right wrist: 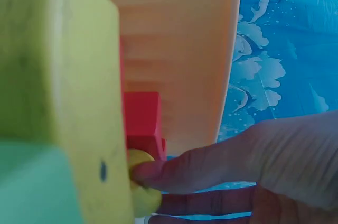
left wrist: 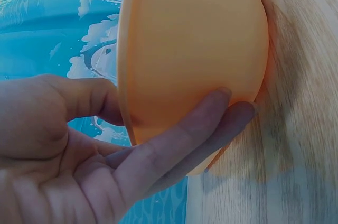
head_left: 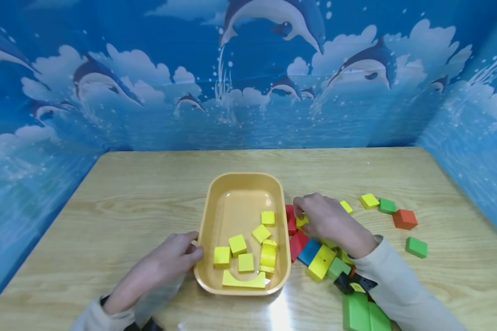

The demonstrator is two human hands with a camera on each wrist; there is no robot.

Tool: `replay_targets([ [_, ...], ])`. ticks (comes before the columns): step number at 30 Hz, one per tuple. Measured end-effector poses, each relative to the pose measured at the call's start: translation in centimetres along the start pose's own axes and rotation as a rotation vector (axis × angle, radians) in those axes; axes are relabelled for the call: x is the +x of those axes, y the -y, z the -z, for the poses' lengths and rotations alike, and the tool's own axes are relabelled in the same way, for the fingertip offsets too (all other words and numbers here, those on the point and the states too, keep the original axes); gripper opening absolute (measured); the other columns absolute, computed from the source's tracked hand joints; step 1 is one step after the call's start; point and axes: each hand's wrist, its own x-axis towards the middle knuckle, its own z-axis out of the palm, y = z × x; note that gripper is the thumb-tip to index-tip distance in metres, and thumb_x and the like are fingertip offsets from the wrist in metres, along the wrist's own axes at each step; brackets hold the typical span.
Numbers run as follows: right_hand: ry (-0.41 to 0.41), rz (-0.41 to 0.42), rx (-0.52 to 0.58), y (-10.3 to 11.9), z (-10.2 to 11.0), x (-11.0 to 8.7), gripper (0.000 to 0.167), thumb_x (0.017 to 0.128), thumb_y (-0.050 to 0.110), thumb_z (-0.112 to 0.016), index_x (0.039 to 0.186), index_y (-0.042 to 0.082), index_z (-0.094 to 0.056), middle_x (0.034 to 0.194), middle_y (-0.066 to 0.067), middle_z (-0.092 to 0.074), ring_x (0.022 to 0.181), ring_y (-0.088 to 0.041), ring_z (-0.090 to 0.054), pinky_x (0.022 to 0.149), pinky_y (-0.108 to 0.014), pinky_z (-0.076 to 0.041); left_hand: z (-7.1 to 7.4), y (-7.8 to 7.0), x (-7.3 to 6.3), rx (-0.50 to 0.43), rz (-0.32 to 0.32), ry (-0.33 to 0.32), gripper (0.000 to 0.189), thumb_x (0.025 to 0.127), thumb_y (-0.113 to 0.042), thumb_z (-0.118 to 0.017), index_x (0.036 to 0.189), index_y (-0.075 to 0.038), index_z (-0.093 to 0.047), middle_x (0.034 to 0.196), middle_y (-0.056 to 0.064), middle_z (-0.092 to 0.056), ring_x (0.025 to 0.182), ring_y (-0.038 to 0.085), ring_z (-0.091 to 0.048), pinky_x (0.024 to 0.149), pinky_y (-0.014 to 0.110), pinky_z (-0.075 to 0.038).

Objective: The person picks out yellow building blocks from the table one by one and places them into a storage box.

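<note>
A yellow-orange plastic tray [head_left: 242, 184] lies on the table with several yellow blocks inside, among them cubes, an arch piece [head_left: 243, 279] and a curved piece [head_left: 268, 255]. My left hand [head_left: 171, 257] holds the tray's left side, its thumb at the rim and its fingers [left wrist: 185, 134] along the outer wall. Right of the tray, my right hand [head_left: 325, 218] pinches a yellow block [head_left: 301, 221]. In the right wrist view the thumb presses this rounded yellow block [right wrist: 143, 200] close beside a red block [right wrist: 142, 115].
A pile by the tray's right side has red [head_left: 299, 246], blue [head_left: 309, 252], yellow [head_left: 320, 263] and green [head_left: 356, 312] blocks. Farther right lie a yellow block [head_left: 369, 201], two green blocks [head_left: 416, 247] and an orange-red block [head_left: 405, 219]. A dolphin-print curtain [head_left: 248, 115] encloses the table's back and sides.
</note>
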Motion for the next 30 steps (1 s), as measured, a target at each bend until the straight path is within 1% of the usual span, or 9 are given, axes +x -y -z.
replay_targets([
  [6, -0.005, 0.007, 0.001, -0.1, -0.4, 0.2, 0.022, 0.078, 0.007, -0.076, 0.093, 0.011, -0.061, 0.083, -0.002, -0.060, 0.071, -0.019, -0.052, 0.064, -0.031, -0.050, 0.1, -0.1, 0.1, -0.010, 0.005, 0.004, 0.045, 0.090, -0.008, -0.054, 0.130, 0.011, -0.049, 0.087, 0.007, -0.067, 0.073, 0.016, -0.060, 0.060, 0.031, -0.049],
  [10, -0.008, 0.008, -0.009, -0.1, -0.3, 0.1, 0.021, 0.078, 0.007, -0.076, 0.092, 0.012, -0.061, 0.082, -0.002, -0.059, 0.070, -0.019, -0.052, 0.062, -0.031, -0.049, 0.0, -0.2, 0.1, -0.011, 0.010, 0.000, 0.045, 0.089, -0.007, -0.054, 0.129, 0.011, -0.050, 0.087, 0.007, -0.067, 0.074, 0.016, -0.061, 0.061, 0.031, -0.050],
  [16, -0.047, -0.004, -0.019, -0.1, 0.3, -0.4, 0.022, 0.080, 0.011, -0.077, 0.089, 0.014, -0.057, 0.079, -0.001, -0.057, 0.069, -0.020, -0.051, 0.059, -0.030, -0.046, -0.1, -0.3, 0.2, -0.028, 0.064, 0.009, 0.045, 0.091, -0.008, -0.054, 0.132, 0.009, -0.049, 0.087, 0.006, -0.067, 0.074, 0.016, -0.062, 0.063, 0.031, -0.052],
  [18, -0.075, -0.004, -0.013, -0.1, 0.5, -0.6, 0.023, 0.079, 0.011, -0.078, 0.090, 0.014, -0.057, 0.080, -0.001, -0.057, 0.070, -0.020, -0.051, 0.059, -0.029, -0.046, -0.2, -0.4, 0.3, -0.024, 0.080, 0.008, 0.045, 0.091, -0.009, -0.054, 0.132, 0.008, -0.049, 0.087, 0.006, -0.067, 0.074, 0.015, -0.062, 0.063, 0.031, -0.052],
  [21, -0.140, 0.017, 0.001, -0.1, 0.8, -1.0, 0.024, 0.077, 0.010, -0.079, 0.089, 0.013, -0.059, 0.081, -0.001, -0.059, 0.069, -0.020, -0.051, 0.058, -0.028, -0.046, -0.2, -0.4, 0.3, -0.031, 0.066, 0.009, 0.045, 0.090, -0.008, -0.054, 0.132, 0.009, -0.049, 0.088, 0.007, -0.067, 0.076, 0.016, -0.063, 0.064, 0.032, -0.052],
  [23, -0.189, 0.047, 0.010, -0.2, 0.9, -1.2, 0.024, 0.076, 0.008, -0.079, 0.089, 0.013, -0.060, 0.082, -0.001, -0.061, 0.067, -0.019, -0.051, 0.056, -0.028, -0.046, -0.1, -0.4, 0.2, -0.044, 0.063, 0.008, 0.046, 0.090, -0.007, -0.054, 0.132, 0.009, -0.048, 0.089, 0.008, -0.067, 0.077, 0.016, -0.064, 0.066, 0.032, -0.053],
  [26, -0.253, 0.097, 0.035, -0.2, 1.2, -1.6, 0.023, 0.076, 0.007, -0.079, 0.088, 0.013, -0.060, 0.085, -0.002, -0.063, 0.065, -0.018, -0.050, 0.053, -0.028, -0.045, -0.1, -0.4, 0.2, -0.043, 0.075, 0.005, 0.048, 0.090, -0.007, -0.054, 0.134, 0.009, -0.047, 0.089, 0.007, -0.067, 0.077, 0.016, -0.063, 0.066, 0.032, -0.053],
  [30, -0.344, 0.160, 0.087, 0.1, 1.4, -1.9, 0.021, 0.075, 0.007, -0.079, 0.087, 0.013, -0.062, 0.089, -0.003, -0.066, 0.068, -0.018, -0.054, 0.056, -0.028, -0.048, -0.1, -0.3, 0.2, -0.028, 0.072, -0.001, 0.050, 0.089, -0.008, -0.054, 0.135, 0.010, -0.045, 0.088, 0.007, -0.067, 0.076, 0.016, -0.062, 0.064, 0.032, -0.052],
])
